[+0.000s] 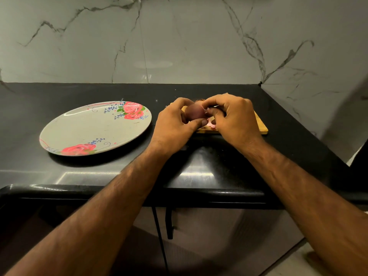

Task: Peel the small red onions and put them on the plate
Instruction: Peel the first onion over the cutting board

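A small red onion point(194, 113) is held above the wooden cutting board point(260, 124). My left hand point(175, 124) grips it, thumb under it and fingers curled over its far side. My right hand point(233, 116) pinches at the onion's right end with fingertips and thumb. A pale pink scrap of peel point(211, 123) shows just below the fingers. The grey oval plate point(89, 132) with red rose prints lies to the left on the black counter, with nothing on it. More onions or peel behind the hands are mostly hidden.
The black counter point(199, 172) ends in a rounded front edge near me. A marble wall stands behind, and a marble side wall closes in on the right. Cabinet doors with dark handles are below the counter.
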